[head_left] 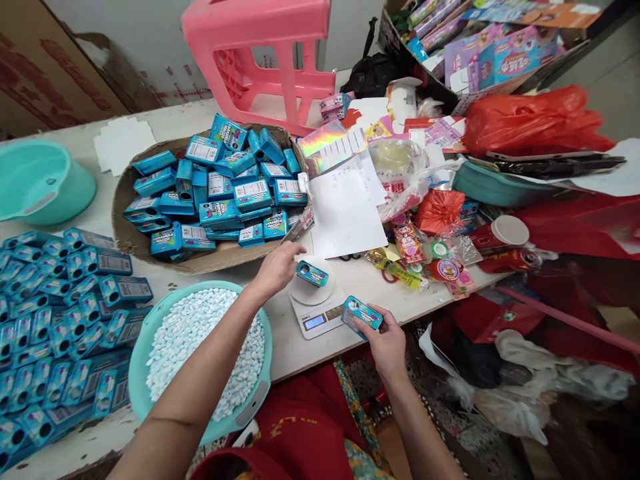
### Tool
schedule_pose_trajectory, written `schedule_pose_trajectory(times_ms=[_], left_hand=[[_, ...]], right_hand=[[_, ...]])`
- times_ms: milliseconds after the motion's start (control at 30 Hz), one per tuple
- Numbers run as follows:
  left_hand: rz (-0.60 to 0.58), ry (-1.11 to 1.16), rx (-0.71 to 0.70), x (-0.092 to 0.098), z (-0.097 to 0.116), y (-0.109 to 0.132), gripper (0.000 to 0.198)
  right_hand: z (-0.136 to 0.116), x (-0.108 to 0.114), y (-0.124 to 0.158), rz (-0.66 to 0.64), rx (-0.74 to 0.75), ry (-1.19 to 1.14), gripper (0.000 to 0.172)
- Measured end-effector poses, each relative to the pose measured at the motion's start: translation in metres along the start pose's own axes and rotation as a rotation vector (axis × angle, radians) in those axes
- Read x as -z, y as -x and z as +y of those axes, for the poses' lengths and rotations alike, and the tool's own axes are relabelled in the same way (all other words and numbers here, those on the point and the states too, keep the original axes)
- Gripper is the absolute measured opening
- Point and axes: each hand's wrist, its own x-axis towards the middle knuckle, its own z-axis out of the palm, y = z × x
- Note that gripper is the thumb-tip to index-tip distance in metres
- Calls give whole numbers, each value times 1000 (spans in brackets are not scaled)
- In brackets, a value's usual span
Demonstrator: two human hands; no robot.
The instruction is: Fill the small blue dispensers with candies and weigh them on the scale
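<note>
My right hand grips a small blue candy box above the table's front edge, its printed face and a round window turned up. My left hand is beside the white digital scale, fingers drawn together; whatever they hold, if anything, is hidden. Another blue candy box lies on the scale's round plate, close to the left fingertips. Under my left forearm stands a mint-green basin filled with pale blue and white candies.
An open carton of blue boxes sits behind the basin. Rows of blue boxes stand at left, near another green basin. A pink stool is at the back; white paper, wrappers and red bags clutter the right.
</note>
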Motion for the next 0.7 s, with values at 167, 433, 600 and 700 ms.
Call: schedule_pose_trajectory(times_ms=[167,433,600,700], left_hand=[[-213,-178,-70,-25,12,10,33],[283,154,307,77,-23,155,40],[650,-145,900,135,-86,259,55],[656,-274,1041,126,-137,256,57]], right_hand=[[-9,-8,10,5,-12,71,61],[-43,-37,35,-73,15,232,69],[-50,-66,52,-184,100,152,63],[-56,-88,60,-260,174,116,58]])
